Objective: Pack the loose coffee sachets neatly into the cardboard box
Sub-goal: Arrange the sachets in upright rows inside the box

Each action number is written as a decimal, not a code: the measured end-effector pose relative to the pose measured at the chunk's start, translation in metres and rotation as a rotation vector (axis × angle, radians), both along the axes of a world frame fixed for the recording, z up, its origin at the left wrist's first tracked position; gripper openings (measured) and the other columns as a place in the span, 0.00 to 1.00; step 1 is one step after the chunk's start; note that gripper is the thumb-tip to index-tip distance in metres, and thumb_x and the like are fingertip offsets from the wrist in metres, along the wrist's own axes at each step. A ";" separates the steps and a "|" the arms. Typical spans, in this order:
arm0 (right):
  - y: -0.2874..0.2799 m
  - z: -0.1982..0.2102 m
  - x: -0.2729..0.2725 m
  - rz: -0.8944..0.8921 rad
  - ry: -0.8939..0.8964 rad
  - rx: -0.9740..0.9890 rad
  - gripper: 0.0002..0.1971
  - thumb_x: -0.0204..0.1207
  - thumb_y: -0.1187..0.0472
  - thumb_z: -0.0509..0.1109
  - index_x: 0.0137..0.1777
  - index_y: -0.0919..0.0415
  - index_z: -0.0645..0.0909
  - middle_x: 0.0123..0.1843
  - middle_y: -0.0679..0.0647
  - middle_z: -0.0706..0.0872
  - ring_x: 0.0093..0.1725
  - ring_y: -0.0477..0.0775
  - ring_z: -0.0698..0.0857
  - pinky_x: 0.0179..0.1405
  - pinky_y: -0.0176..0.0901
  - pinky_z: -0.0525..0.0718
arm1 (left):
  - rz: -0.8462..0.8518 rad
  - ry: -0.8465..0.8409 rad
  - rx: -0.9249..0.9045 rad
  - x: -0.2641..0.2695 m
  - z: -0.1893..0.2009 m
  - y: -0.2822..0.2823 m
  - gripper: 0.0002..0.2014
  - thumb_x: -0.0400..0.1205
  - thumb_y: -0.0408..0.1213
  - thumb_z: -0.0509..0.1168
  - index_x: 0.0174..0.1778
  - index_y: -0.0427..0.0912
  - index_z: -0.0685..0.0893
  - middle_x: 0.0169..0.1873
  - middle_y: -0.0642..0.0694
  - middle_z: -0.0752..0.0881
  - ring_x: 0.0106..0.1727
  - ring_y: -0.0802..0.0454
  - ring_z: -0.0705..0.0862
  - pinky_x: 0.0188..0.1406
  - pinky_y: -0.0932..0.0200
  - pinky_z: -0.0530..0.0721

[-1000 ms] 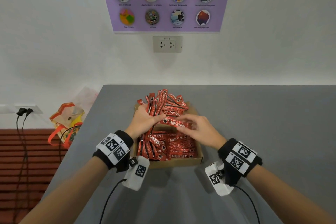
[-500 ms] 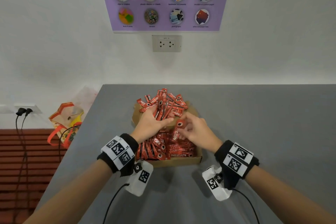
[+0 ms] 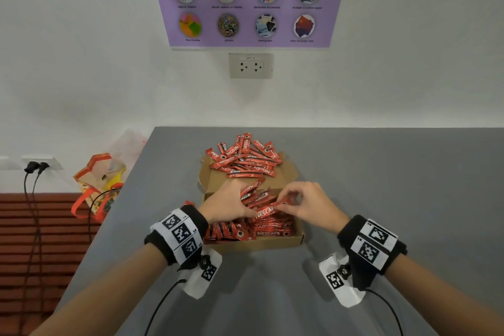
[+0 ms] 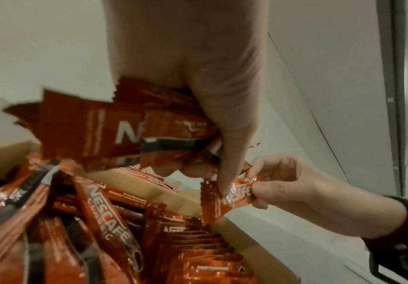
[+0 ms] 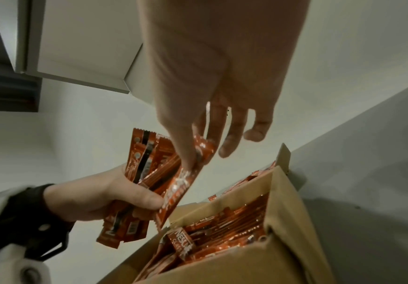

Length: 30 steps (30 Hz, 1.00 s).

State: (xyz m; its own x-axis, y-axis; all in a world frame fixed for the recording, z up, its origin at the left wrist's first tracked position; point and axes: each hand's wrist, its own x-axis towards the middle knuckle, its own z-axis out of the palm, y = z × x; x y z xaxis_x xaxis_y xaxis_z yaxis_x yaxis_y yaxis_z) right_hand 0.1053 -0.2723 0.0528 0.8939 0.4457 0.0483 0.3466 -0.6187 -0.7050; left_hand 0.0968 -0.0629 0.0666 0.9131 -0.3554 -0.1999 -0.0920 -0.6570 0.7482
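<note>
From the head view, a grey desk meets a white wall with a purple poster and socket; the cardboard box holds red sachets. At the left wrist, the left hand clutches a bundle. At the right wrist, the right hand pinches one sachet.

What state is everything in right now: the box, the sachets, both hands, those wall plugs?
cardboard box: open, partly filled with sachets.
loose sachets: heaped on the flap behind the box.
left hand: grips a bundle of sachets.
right hand: pinches a single sachet over the box.
wall socket: nothing plugged in.
left outlet: two black plugs in.
</note>
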 end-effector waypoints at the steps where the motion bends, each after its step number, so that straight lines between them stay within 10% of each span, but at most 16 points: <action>1: -0.001 -0.001 -0.001 0.029 0.031 -0.034 0.04 0.69 0.57 0.78 0.42 0.55 0.87 0.39 0.45 0.86 0.40 0.49 0.83 0.38 0.34 0.79 | -0.017 0.027 0.027 0.000 0.000 -0.001 0.10 0.72 0.32 0.76 0.44 0.41 0.82 0.40 0.47 0.88 0.34 0.57 0.86 0.37 0.64 0.86; 15: 0.007 -0.012 -0.009 0.105 0.023 -0.512 0.03 0.67 0.59 0.77 0.39 0.56 0.87 0.42 0.46 0.88 0.42 0.45 0.82 0.37 0.32 0.71 | -0.090 0.002 0.254 0.004 -0.047 -0.015 0.28 0.63 0.44 0.81 0.57 0.42 0.82 0.51 0.47 0.87 0.50 0.52 0.86 0.55 0.51 0.86; 30: 0.009 -0.016 -0.007 0.142 -0.053 -0.567 0.07 0.68 0.53 0.76 0.35 0.53 0.82 0.42 0.46 0.87 0.44 0.47 0.83 0.43 0.35 0.74 | -0.123 -0.026 0.246 0.004 -0.053 -0.013 0.33 0.62 0.45 0.81 0.62 0.42 0.80 0.56 0.48 0.86 0.56 0.52 0.84 0.61 0.51 0.83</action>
State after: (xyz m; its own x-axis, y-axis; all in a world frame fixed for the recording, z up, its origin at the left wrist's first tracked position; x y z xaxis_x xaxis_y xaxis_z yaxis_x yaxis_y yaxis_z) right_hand 0.0984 -0.2629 0.0369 0.8266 0.5300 -0.1893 0.4794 -0.8393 -0.2564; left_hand 0.1007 -0.0758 0.0134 0.8719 -0.4081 -0.2706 -0.2000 -0.8012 0.5640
